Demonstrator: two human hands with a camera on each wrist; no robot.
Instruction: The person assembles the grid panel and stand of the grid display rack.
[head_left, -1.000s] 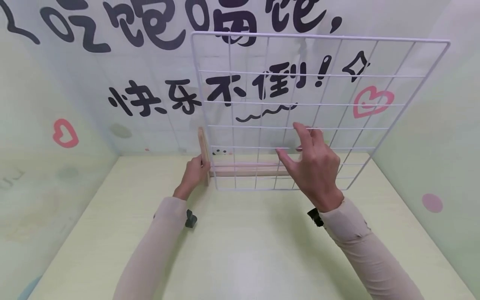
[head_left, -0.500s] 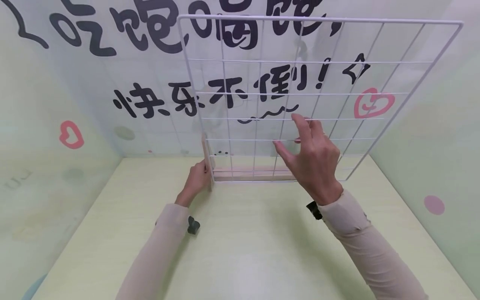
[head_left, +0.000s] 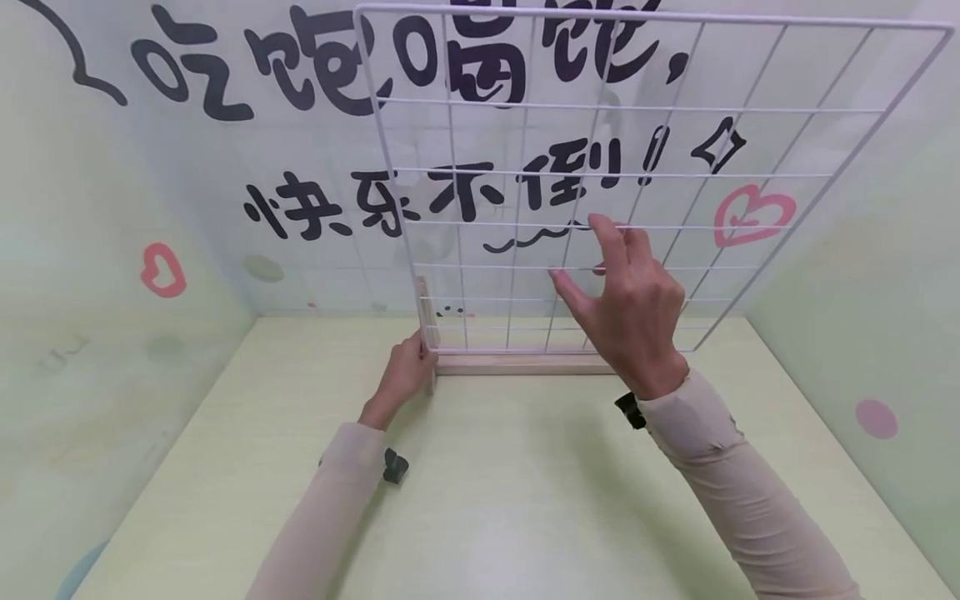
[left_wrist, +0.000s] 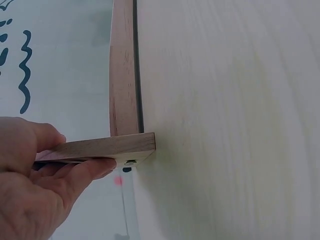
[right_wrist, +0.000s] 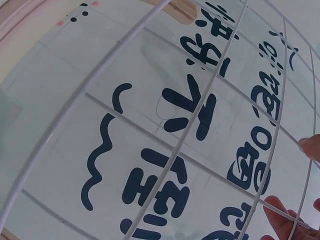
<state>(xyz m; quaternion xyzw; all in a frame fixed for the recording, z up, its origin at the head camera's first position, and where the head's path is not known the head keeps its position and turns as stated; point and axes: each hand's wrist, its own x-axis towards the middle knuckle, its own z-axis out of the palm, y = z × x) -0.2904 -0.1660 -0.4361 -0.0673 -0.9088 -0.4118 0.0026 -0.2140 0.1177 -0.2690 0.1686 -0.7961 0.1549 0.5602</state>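
My left hand (head_left: 408, 367) grips the short upright wooden board (head_left: 423, 292) at the left end of a wooden stand. In the left wrist view the thumb and fingers (left_wrist: 92, 170) pinch this board, which joins a long wooden rail (left_wrist: 124, 85). Held up in front of the back wall is a white wire grid panel (head_left: 652, 14). My right hand (head_left: 633, 308) holds it by its wires, fingertips among the bars. In the head view, the panel's lower edge appears just above the rail, close to the board; whether they touch cannot be told.
A pale wood-grain tabletop (head_left: 487, 483) extends below both arms. Behind the panel stands a wall (head_left: 330, 275) with large black lettering and pink hearts. Side walls border the table left and right. Each wrist carries a small black device (head_left: 395, 467).
The grid panel has risen with my right hand, its lower edge going from in front of the rail to above it. My left hand keeps its grip on the board.
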